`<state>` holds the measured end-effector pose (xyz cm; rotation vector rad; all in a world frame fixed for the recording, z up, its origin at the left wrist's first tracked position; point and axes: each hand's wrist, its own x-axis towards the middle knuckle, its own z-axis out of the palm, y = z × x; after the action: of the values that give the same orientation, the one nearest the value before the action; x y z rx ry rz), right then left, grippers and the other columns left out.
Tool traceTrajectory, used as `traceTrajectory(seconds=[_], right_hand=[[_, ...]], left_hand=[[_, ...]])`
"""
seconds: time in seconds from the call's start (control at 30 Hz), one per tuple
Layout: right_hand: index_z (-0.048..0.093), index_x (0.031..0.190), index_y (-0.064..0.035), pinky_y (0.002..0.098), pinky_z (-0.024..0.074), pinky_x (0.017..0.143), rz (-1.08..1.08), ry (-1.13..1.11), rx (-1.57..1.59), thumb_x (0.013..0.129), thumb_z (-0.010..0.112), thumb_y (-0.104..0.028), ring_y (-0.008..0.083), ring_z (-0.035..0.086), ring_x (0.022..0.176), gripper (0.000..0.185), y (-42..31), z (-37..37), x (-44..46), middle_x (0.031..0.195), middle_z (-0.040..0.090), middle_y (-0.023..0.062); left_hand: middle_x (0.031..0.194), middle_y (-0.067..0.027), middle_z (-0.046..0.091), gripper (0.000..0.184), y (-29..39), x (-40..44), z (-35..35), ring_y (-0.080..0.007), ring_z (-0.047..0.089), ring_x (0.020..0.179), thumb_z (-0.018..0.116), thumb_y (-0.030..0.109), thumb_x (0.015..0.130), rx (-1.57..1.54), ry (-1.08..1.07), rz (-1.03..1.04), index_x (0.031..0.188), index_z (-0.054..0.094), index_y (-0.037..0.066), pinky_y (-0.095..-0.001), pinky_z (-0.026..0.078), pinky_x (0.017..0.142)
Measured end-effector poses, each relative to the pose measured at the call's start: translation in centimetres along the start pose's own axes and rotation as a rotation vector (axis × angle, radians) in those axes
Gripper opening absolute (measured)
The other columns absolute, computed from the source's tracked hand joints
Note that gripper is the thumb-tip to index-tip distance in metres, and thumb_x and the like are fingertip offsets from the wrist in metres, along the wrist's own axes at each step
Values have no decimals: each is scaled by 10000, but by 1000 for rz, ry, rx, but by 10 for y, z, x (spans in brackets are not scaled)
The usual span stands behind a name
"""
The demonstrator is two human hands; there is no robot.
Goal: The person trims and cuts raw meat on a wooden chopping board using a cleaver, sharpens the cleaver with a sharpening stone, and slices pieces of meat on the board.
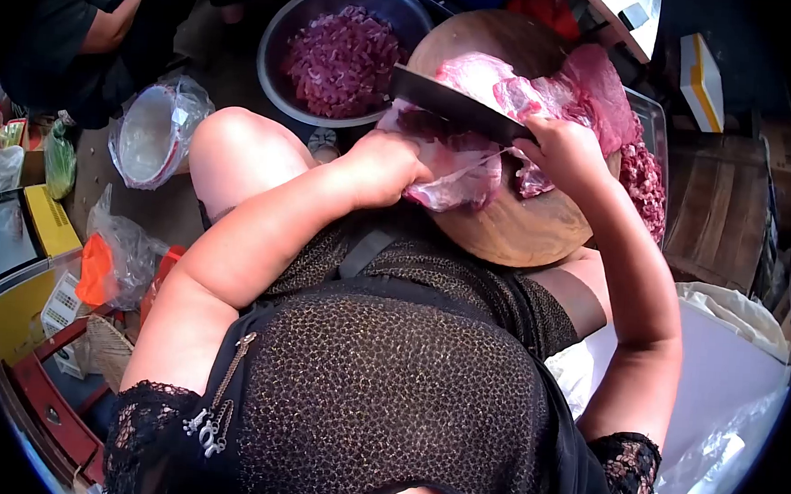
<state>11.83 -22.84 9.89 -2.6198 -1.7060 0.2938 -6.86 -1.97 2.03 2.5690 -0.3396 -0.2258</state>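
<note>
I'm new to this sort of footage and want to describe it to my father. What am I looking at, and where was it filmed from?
There is no machine here, only a person's two bare hands. The single picture comes from a camera worn on that person's head, looking forward and down, so their own lap and arms show. The right hand holds a cleaver, its blade over the raw meat. The left hand grips the meat's near edge. The meat lies on a round wooden board. Left of the board is a metal bowl of cut meat pieces; right of it is more chopped meat.
</note>
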Motion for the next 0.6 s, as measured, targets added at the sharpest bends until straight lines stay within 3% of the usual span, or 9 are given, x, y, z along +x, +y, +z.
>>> traceTrajectory(seconds=[0.13, 0.3, 0.37, 0.5, 0.6], right_hand=[[633, 947, -70, 436, 518, 645, 26, 249, 155, 851, 678, -270, 346, 653, 722, 226, -8, 8, -19, 767, 655, 154], [651, 959, -78, 413, 521, 606, 33, 215, 93, 829, 707, -246, 322, 656, 700, 220, 18, 10, -56, 767, 659, 138], [654, 949, -89, 415, 521, 604, -9, 204, 41, 829, 706, -238, 321, 652, 689, 198, 27, 19, -66, 759, 654, 128], [640, 869, -114, 397, 522, 567, -33, 128, -129, 850, 650, -222, 281, 652, 648, 110, 23, 30, -43, 705, 629, 82], [609, 829, -112, 391, 524, 554, -96, 120, -216, 876, 600, -247, 265, 656, 638, 144, 8, 32, -7, 695, 629, 71]], left_hand=[[845, -112, 635, 287, -4, 0, 2, -323, 631, 849, 661, 96, 653, -46, 45, 90, 927, 725, 155, -416, 499, 744], [836, -107, 647, 209, -2, -6, 5, -316, 638, 847, 660, 110, 635, -160, 108, 94, 835, 717, 127, -410, 500, 735], [811, -101, 640, 193, -3, -3, 6, -311, 637, 840, 661, 113, 630, -73, 100, 156, 814, 718, 128, -410, 500, 724], [780, -90, 621, 198, 4, 0, 4, -308, 631, 822, 656, 93, 653, 2, -9, 115, 835, 719, 140, -413, 500, 719], [793, -92, 611, 209, 4, 3, 1, -309, 625, 824, 645, 75, 675, -43, -45, 89, 857, 714, 150, -407, 499, 726]])
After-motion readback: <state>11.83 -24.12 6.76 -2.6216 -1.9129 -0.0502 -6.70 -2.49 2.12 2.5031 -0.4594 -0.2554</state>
